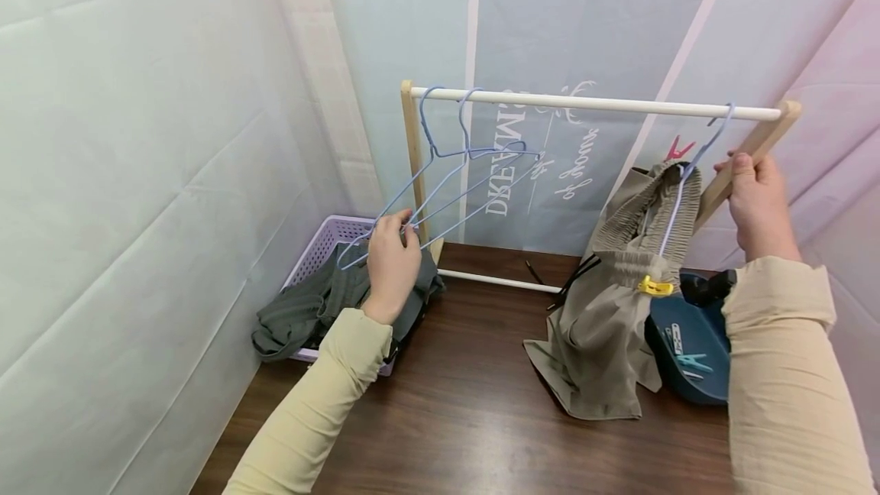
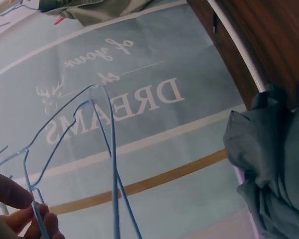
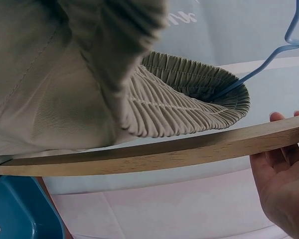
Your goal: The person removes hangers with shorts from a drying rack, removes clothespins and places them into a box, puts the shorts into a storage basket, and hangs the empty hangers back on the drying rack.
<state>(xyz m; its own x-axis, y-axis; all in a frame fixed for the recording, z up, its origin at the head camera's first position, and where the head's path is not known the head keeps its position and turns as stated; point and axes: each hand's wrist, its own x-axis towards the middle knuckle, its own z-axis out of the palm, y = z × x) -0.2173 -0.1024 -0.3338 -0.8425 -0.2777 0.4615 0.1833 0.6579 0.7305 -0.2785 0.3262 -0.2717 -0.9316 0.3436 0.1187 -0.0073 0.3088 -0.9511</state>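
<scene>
On my head view I can read white lettering (image 1: pixel 506 163), turned sideways, on the grey-blue backdrop cloth (image 1: pixel 584 21) beyond and between the left hand (image 1: pixel 394 262) and right hand (image 1: pixel 760 205): "DREAMS", "the" and "of your".

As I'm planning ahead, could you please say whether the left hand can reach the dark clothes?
Probably yes: the dark clothes lie uncovered near the left hand, though it pinches a blue hanger.

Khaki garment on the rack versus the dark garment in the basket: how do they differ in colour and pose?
The khaki garment is light grey-brown; the dark garment is deep grey-green. The khaki garment hangs from a blue hanger, while the dark garment lies bunched in the purple basket. Both look plain, without visible print.
</scene>
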